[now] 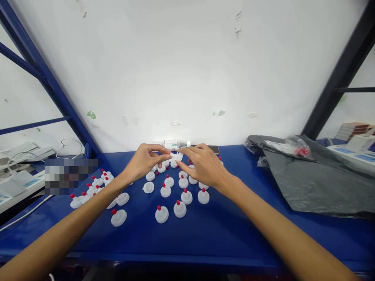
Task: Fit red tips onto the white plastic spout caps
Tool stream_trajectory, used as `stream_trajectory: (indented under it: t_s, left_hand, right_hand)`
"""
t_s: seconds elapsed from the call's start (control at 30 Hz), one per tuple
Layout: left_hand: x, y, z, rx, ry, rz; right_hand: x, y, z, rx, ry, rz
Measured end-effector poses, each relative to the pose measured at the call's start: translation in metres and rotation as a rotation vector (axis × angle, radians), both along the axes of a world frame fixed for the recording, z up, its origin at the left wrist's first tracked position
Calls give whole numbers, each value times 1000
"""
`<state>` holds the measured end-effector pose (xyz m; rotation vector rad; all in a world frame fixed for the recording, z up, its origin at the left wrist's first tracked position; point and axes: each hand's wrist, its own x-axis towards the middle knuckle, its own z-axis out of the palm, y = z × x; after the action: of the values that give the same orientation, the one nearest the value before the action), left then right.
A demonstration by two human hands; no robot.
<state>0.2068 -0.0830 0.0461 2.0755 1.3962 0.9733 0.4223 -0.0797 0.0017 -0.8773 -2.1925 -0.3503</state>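
My left hand (145,160) reaches to the far middle of the blue table, thumb and fingertips pinched together. Whatever lies between those fingertips is too small to make out. Opposite it, my right hand (202,164) has its thumb and forefinger apart, close to some white caps (174,163). Whether it touches them I cannot tell. Below the hands stand several white dome-shaped caps with red tips, such as one red-tipped cap (179,210). One white cap without a red tip (149,187) lies near my left wrist, and small loose red tips are scattered under the hands.
More red-tipped caps (98,182) cluster at the left. A clear labelled bottle (171,144) lies along the wall, with a dark phone (216,149) behind my right hand. Grey plastic sheeting (310,179) covers the right side. Blue shelf posts (63,101) rise at the left.
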Motion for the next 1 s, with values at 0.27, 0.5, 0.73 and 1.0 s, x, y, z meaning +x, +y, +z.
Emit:
stream_trajectory:
  t_s: [0.27,0.5,0.73,1.0]
  left_hand:
    - [9,14,-1,-41,-188,-101]
    - [11,28,-14,-84,-334,-168]
    - [1,21,-16,-40,-184,-171]
    - [-7,25,-26,-93,-298,-237]
  right_hand:
    - [1,0,3,19,82,-75]
    - [2,1,0,19,87,-94]
    - [0,4,-6,32,23,-36]
    - [-7,4,-14,19,29,-49]
